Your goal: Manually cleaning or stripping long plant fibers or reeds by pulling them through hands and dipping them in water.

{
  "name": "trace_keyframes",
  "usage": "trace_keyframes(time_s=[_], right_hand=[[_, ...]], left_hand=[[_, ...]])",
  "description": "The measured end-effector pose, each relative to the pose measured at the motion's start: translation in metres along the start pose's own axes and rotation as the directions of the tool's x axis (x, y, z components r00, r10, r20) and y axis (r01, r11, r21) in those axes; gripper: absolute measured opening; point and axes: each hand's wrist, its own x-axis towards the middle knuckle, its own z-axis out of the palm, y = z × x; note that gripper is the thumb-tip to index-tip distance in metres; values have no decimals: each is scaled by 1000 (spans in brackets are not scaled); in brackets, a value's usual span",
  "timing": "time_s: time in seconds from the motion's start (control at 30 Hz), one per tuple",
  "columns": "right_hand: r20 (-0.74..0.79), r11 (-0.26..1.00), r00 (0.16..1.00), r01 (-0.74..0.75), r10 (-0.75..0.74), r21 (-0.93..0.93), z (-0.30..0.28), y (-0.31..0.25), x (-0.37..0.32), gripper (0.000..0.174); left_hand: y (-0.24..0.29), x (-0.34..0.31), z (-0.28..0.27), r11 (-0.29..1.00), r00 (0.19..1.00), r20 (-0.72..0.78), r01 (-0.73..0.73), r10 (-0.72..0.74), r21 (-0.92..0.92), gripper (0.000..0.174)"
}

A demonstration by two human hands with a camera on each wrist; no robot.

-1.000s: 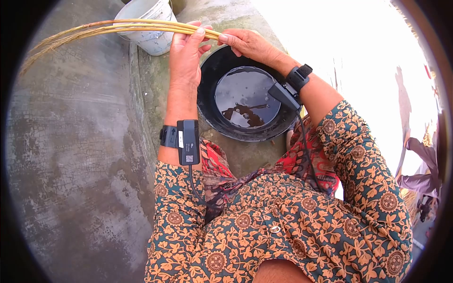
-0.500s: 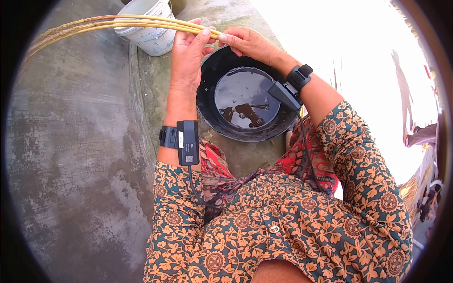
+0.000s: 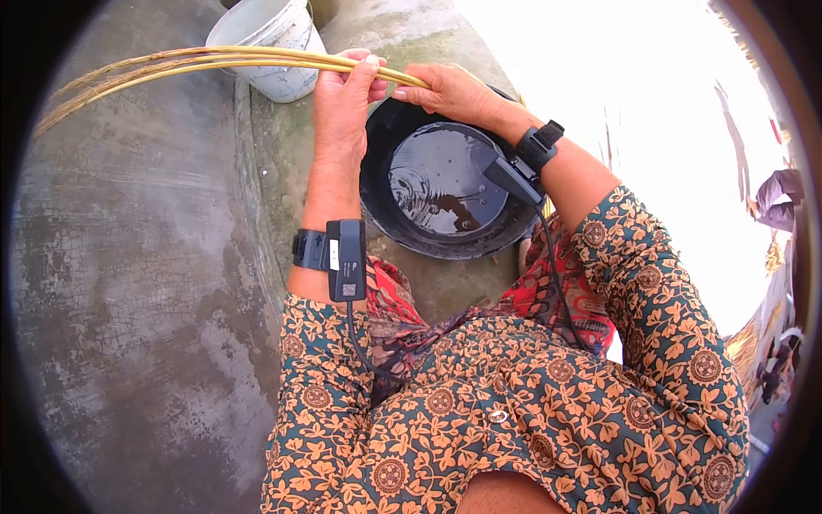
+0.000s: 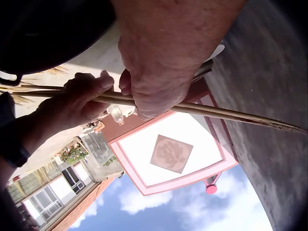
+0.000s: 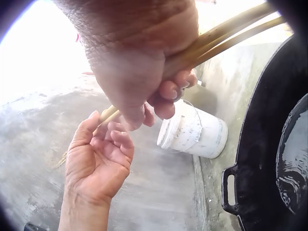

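Several long yellow stalks (image 3: pixel 257 53) run from both hands out to the left, ending in thin brushy tips. The left hand (image 3: pixel 344 94) pinches them between thumb and fingers. Close beside it, the right hand (image 3: pixel 452 92) grips their thicker ends, which stick out past its palm in the right wrist view (image 5: pixel 226 33). Below the hands is a black basin (image 3: pixel 377 201) holding dark water, with ripples at its left side. In the left wrist view the left hand (image 4: pixel 156 72) and the right hand (image 4: pixel 84 98) hold the stalks a short gap apart.
A white bucket (image 3: pixel 287 73) stands on the concrete behind the left hand, left of the basin. A low concrete ridge (image 3: pixel 248 171) runs along the floor. Grey concrete (image 3: pixel 128 283) spreads to the left. At the far right hangs purplish cloth (image 3: pixel 777 201).
The right hand has shifted slightly right and down, its fingers farther along the stalks. The stalks have dipped a little. Ripples have appeared on the water.
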Motion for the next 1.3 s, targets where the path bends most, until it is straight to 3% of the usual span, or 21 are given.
trace_keyframes(time_s=[0.07, 0.23, 0.43, 0.53, 0.67, 0.73, 0.83, 0.97, 1.03, 1.13, 1.23, 1.3], right_hand=[[-22, 999, 999, 23, -24, -37, 0, 3, 0, 41], [-177, 994, 979, 105, -106, -14, 3, -1, -2, 43], [-34, 998, 999, -25, 27, 52, -5, -4, 2, 44], [-73, 995, 997, 14, -6, 102, -5, 0, 0, 44], [-180, 994, 979, 103, -97, 26, -6, -3, 0, 38], [-251, 990, 959, 139, -131, 17, -5, -11, -1, 35], [-379, 939, 861, 286, -339, -189, 2, -2, 6, 34], [-145, 995, 984, 103, -103, -7, -7, -8, 1, 35], [-38, 993, 999, 6, -2, 115, -9, -6, 3, 35], [-5, 997, 1000, -13, 14, 82, -9, -2, 2, 37], [-234, 985, 957, 174, -171, -12, -3, -5, 0, 38], [-290, 969, 925, 235, -245, -69, -1, -4, 3, 37]], left_hand=[[2, -2, 2, 999, 999, -1, 48, -48, -18, 15], [3, 0, -2, 1000, 1000, -24, -7, 6, -29, 17], [7, -2, -1, 996, 999, 29, 24, -22, -86, 16], [11, -4, 2, 996, 996, 90, 28, -20, -89, 16], [9, -2, 2, 996, 996, 54, -72, 74, -53, 15], [10, 0, 0, 995, 995, -56, -86, 84, -48, 15], [10, 0, 0, 995, 990, -112, -90, 86, -36, 16], [18, -6, 6, 991, 995, -41, -92, 88, -95, 19], [18, -5, 5, 993, 998, 29, -57, 60, -107, 21], [11, -3, 2, 994, 996, 51, -68, 73, -84, 22], [5, 1, 0, 993, 994, -29, -107, 105, -59, 22], [5, 1, 0, 992, 992, -68, -108, 103, -72, 21]])
